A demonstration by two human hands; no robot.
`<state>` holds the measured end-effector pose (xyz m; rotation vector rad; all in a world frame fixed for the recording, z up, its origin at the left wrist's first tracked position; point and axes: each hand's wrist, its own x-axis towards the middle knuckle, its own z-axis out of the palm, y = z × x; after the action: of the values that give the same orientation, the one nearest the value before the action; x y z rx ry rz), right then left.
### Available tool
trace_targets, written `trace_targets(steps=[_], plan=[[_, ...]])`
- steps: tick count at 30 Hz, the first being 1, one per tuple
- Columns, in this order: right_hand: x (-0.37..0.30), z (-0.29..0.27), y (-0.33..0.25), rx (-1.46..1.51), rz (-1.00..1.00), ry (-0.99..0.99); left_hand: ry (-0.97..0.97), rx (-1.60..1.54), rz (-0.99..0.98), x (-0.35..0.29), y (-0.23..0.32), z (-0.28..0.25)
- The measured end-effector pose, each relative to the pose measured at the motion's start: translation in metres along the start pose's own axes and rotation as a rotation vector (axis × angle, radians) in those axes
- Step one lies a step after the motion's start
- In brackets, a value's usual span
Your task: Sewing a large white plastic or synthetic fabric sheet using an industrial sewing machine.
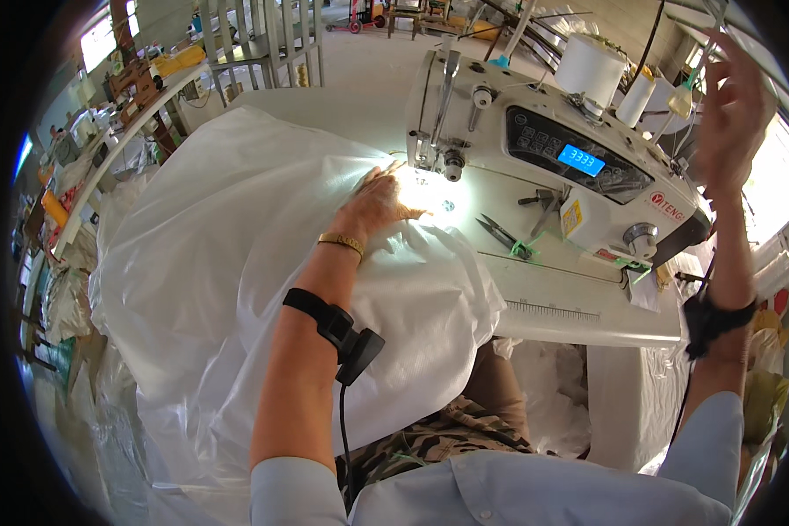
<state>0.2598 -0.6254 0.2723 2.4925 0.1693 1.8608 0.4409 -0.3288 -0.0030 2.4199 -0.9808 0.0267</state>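
My left hand (377,206) lies on a large sheet of thin white fabric (263,228), thumb and fingers spread apart, just left of the needle area of a white sewing machine (605,140). Bright light from the machine washes out the fingertips and the fabric edge there. The fabric drapes over the table's left side and down across my lap. My right hand (732,114) is raised high at the far right, beside the machine's thread stand. Its fingers look loosely bent and partly apart, with nothing visible in them.
Thread snips (504,237) lie on the machine table (535,294), right of the needle. A large white thread cone (590,74) stands behind the machine head, with a smaller spool (636,98) alongside. A metal-framed chair (263,44) is beyond the table.
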Motion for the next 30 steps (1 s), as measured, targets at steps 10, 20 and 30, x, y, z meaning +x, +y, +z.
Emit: trace_targets(steps=[10, 20, 30], plan=[[-0.197, 0.129, -0.107, 0.54, -0.405, -0.746, 0.044, -0.004, 0.028, -0.002, 0.004, -0.003], [-0.226, 0.134, -0.131, 0.623, -0.177, -0.787, 0.125, 0.014, 0.038, -0.007, 0.002, -0.005], [-0.238, 0.132, -0.151, 0.507, -0.049, -0.772, 0.064, -0.02, 0.012, 0.0, 0.001, -0.007]])
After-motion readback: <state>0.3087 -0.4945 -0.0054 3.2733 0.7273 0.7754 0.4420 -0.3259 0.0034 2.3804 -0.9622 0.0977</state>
